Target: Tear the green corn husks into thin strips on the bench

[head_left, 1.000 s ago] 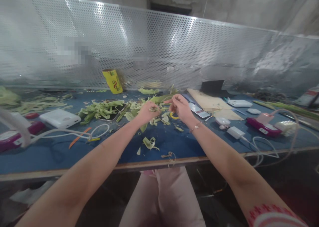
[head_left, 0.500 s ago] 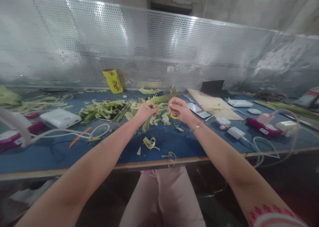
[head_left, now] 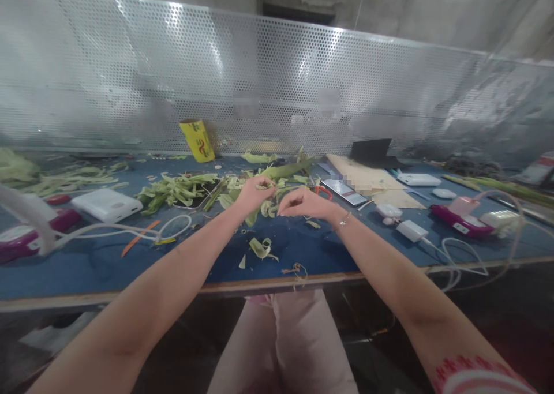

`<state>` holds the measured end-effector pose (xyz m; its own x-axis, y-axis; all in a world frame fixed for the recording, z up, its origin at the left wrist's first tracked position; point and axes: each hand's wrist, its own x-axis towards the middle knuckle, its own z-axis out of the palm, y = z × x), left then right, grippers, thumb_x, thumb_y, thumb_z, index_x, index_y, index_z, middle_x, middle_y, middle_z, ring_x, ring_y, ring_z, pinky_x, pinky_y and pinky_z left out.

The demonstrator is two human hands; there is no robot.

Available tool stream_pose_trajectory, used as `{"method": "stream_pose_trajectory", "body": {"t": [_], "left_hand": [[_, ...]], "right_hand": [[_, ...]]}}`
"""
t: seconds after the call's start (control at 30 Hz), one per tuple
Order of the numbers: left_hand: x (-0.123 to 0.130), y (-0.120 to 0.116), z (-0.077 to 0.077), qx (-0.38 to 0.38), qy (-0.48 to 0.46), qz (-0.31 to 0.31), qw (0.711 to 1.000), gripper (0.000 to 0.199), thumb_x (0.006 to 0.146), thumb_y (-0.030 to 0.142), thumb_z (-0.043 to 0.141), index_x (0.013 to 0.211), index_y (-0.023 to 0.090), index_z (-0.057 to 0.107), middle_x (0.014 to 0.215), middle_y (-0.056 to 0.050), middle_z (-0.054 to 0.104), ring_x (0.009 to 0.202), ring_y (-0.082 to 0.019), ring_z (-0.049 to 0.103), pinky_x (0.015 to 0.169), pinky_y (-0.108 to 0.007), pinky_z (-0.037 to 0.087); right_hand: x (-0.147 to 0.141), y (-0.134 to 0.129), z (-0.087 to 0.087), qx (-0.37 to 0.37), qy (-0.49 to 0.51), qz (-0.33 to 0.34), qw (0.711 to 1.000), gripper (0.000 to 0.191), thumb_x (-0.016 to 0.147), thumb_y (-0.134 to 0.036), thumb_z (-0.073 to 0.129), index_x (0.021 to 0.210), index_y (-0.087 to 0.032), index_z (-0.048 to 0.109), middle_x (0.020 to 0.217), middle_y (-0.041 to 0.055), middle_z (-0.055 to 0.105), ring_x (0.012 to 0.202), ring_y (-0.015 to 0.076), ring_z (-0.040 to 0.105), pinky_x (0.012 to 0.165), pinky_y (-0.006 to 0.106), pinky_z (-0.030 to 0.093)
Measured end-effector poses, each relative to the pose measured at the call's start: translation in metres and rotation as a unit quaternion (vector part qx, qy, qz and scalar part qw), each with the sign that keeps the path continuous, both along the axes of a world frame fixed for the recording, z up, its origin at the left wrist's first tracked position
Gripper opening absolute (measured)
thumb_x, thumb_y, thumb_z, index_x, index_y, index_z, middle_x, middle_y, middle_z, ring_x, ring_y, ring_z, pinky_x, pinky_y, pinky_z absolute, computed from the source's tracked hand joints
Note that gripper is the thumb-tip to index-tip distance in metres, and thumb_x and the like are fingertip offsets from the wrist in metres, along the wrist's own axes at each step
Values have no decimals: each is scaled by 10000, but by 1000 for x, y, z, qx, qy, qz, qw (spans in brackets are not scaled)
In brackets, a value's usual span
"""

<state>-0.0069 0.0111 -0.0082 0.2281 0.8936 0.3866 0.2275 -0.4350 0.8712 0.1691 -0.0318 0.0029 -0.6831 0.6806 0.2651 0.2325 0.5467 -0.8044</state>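
Note:
Over the middle of the blue tabletop [head_left: 142, 278], my left hand [head_left: 257, 193] is closed in a pinch, with a bit of green vegetable stalk [head_left: 270, 185] showing at its fingertips. Just to its right, my right hand [head_left: 306, 203] has its fingers bent and pressed together, pointing left and down; what they hold, if anything, is too small to make out. Pale peelings [head_left: 260, 248] lie below the hands and more lie around them. Several cut green stalks [head_left: 179, 192] are heaped to the left, partly over a dark flat device. A long green stalk [head_left: 288, 169] lies behind the hands.
A red loop [head_left: 324, 192] shows behind my right hand, beside a phone [head_left: 344, 191] and cardboard sheets [head_left: 361, 175]. White power banks [head_left: 106, 205], cables and purple-red power strips [head_left: 459, 221] lie on both sides. A yellow container [head_left: 197, 141] stands against the perforated metal screen [head_left: 277, 82].
My right hand has lowered and turned, its fingertips now pointing left toward my left hand. The red loop behind it has come into view, and a yellow one is now hidden. My left hand has barely moved.

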Motion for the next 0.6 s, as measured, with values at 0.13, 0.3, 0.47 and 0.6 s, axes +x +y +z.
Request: {"method": "stream_pose_trajectory", "body": {"t": [0.13, 0.3, 0.47, 0.6], "left_hand": [[0, -3, 3, -2, 14, -3, 1000, 103, 628, 212, 603, 703, 141, 600, 546, 27, 567, 491, -83, 525, 552, -233, 477], [0, -2, 3, 26, 60, 6, 998, 114, 637, 226, 595, 713, 144, 620, 592, 15, 592, 503, -86, 528, 544, -230, 474], [-2, 0, 0, 62, 106, 16, 992, 131, 638, 234, 590, 732, 154, 635, 619, 0, 622, 566, -110, 566, 563, -225, 464], [0, -2, 1, 35, 75, 25, 996, 114, 626, 222, 594, 710, 150, 624, 604, 4, 612, 527, -106, 560, 539, -229, 457]], "right_hand": [[-2, -2, 1, 12, -7, 1, 1000, 213, 718, -353, 652, 773, -152, 696, 697, 30, 635, 562, 84, 473, 526, 221, 370], [-7, -6, 4, 3, 27, -3, 1000, 173, 713, -316, 656, 756, -154, 697, 688, 26, 643, 596, 94, 525, 550, 221, 405], [-11, -8, 3, 6, 37, 4, 999, 134, 706, -281, 658, 756, -165, 701, 741, 31, 672, 672, 112, 586, 631, 234, 455], [-10, -7, 2, 4, 14, 10, 1000, 137, 701, -276, 662, 760, -159, 700, 753, 34, 679, 673, 108, 583, 635, 230, 452]]}}
